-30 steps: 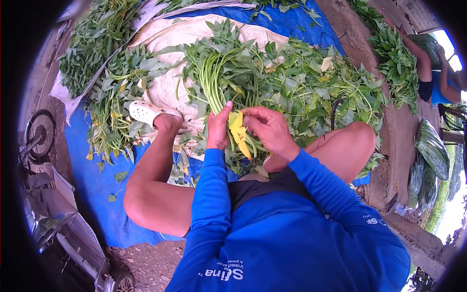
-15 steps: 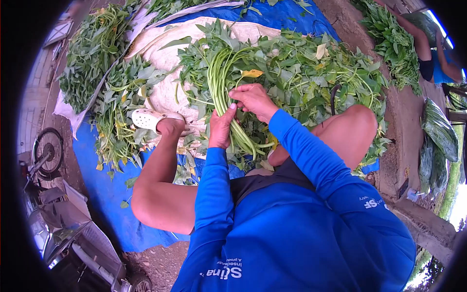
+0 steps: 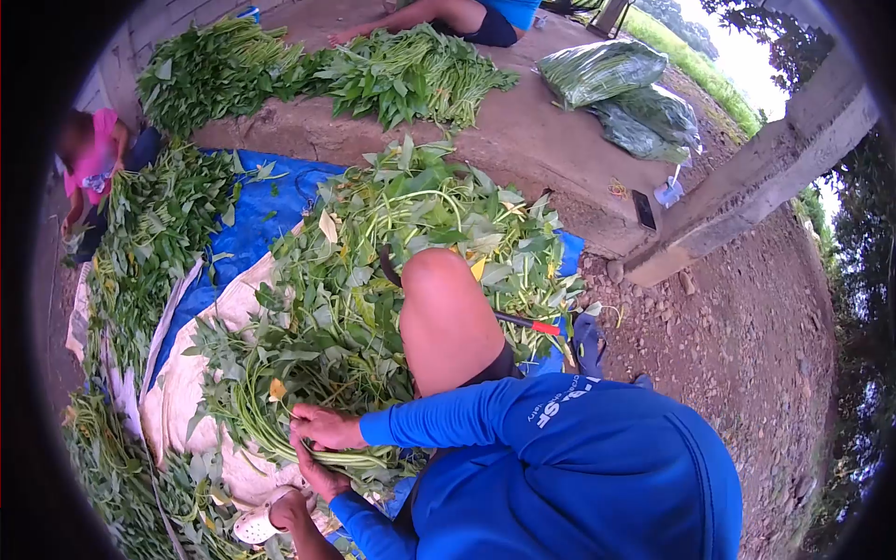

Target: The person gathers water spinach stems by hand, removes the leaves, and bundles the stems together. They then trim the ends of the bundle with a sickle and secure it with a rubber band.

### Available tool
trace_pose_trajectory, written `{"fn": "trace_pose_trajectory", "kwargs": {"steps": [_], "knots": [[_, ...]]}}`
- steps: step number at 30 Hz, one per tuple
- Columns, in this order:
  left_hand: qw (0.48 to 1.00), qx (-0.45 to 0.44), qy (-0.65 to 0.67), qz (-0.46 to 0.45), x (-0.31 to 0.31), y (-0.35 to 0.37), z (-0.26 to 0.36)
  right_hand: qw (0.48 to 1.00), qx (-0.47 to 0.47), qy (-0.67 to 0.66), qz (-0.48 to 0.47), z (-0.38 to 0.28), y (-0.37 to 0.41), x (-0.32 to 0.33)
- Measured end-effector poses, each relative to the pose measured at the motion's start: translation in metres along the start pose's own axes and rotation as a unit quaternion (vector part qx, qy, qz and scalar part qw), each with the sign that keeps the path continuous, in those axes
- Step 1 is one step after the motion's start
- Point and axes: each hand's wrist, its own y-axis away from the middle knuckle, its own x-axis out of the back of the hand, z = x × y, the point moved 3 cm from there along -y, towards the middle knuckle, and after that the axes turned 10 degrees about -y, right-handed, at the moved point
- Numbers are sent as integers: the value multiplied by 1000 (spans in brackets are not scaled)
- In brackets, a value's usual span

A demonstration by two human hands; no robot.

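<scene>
A bundle of water spinach (image 3: pixel 247 403), with long green stems and leafy tops, lies across my hands at the lower left. My left hand (image 3: pixel 322 478) is wrapped round its stems from below. Just above it, my right hand (image 3: pixel 325 429) has its fingers curled in against the same stems, close to the left thumb. What exactly the right fingertips pinch is partly hidden. A yellow leaf (image 3: pixel 277 390) shows among the stems near the right fingers. Loose water spinach (image 3: pixel 364 327) is heaped beside my bent knee, on a pale sheet (image 3: pixel 252 313).
Beyond the blue tarp (image 3: pixel 245 233), bundled greens (image 3: pixel 411 79) lie on a concrete ledge. Plastic-wrapped bundles (image 3: pixel 607 75) and a phone (image 3: pixel 644 210) rest near a concrete post (image 3: pixel 747 177). A red-ended black handle (image 3: pixel 532 324) protrudes beside my knee. A person in pink (image 3: pixel 93 154) is at left.
My view has swung to the right, bringing the ledge, post and person in pink into sight. Both hands stay together at the bundle, now lower left in view.
</scene>
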Motion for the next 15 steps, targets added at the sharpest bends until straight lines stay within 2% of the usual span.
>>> {"fn": "trace_pose_trajectory", "kwargs": {"steps": [1,2,4,5,8,9,10,11,12,13,14,15], "knots": [[999,33,14,18,0,3,2,1000,5,0,-1,6,1,0],[1000,27,5,14,16,-8,-4,1000,7,2,-7,11,1,2],[998,36,32,48,18,-9,-3,990,77,106,-51,15,5,7],[998,47,20,35,32,-20,-10,977,112,162,-77,14,7,9],[998,-5,0,63,46,-32,-20,983,49,162,-77,-2,28,2],[1000,5,8,29,47,-29,-16,986,19,137,-89,-13,35,2],[1000,14,17,-5,44,-24,-9,977,-2,178,-114,-32,38,7],[990,1,11,140,19,-4,8,973,3,199,-113,-59,41,14],[988,-14,-32,152,18,-1,15,973,-5,224,-54,-87,37,28],[984,-20,-52,169,17,0,18,952,32,305,-1,-120,33,45],[980,-25,-72,185,16,2,20,835,161,520,85,-133,24,72],[979,-42,-87,178,21,-5,15,721,242,625,176,-145,27,78]]}}
